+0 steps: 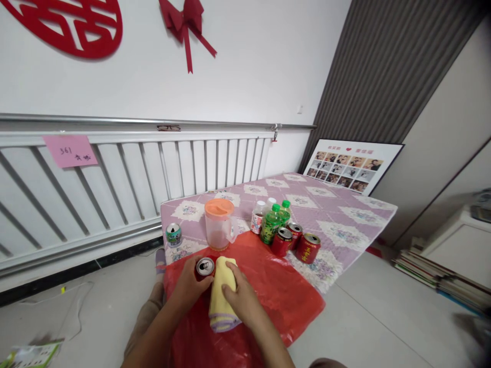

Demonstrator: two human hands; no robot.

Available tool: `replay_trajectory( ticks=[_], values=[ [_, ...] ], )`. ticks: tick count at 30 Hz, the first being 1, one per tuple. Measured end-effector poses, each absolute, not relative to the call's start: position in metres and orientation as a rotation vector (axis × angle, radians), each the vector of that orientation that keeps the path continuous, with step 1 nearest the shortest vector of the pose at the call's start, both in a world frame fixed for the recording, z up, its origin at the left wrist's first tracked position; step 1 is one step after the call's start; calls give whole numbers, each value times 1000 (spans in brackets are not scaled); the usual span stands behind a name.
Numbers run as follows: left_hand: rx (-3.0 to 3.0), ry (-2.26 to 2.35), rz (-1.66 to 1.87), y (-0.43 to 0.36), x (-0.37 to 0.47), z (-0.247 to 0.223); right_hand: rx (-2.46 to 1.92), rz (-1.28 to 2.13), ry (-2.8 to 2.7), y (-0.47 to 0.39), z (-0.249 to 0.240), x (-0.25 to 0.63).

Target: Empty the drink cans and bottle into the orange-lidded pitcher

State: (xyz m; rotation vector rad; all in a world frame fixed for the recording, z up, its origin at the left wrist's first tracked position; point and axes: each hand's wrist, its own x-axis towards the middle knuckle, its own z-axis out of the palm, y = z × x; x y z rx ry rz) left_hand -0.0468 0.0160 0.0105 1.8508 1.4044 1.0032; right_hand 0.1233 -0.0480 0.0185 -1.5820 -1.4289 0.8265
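Note:
My left hand (190,281) is wrapped round a red can (205,267) with an opened top, held upright over a red plastic sheet (276,286). My right hand (241,294) grips a folded yellow cloth (222,289) with a purple edge, close against the can's right side. Behind the hands stands a clear pitcher (218,227) with an orange lid. Right of it are green bottles (271,225), white-capped bottles (258,217) and three red cans (308,249). A green can (174,235) stands at the left.
The items stand on a bed-like surface with a purple floral cover (345,214). A white radiator (130,168) runs along the wall behind. A framed photo board (349,163) leans at the back right, and stacked books (422,273) lie at the far right.

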Motion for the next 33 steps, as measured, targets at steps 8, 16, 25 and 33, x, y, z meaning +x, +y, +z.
replay_trajectory(
  ticks=[8,16,25,33],
  values=[
    [1893,1190,877,23,-58,23,-1572,835,-1400,-50,12,127],
    [1868,1291,989,25,-53,5,-1575,806,-1416,-49,22,122],
    [1893,1341,964,19,-50,9,-1578,822,-1420,-53,14,126],
    [1899,1151,889,20,-58,23,-1557,786,-1406,-50,20,121]
  ],
)
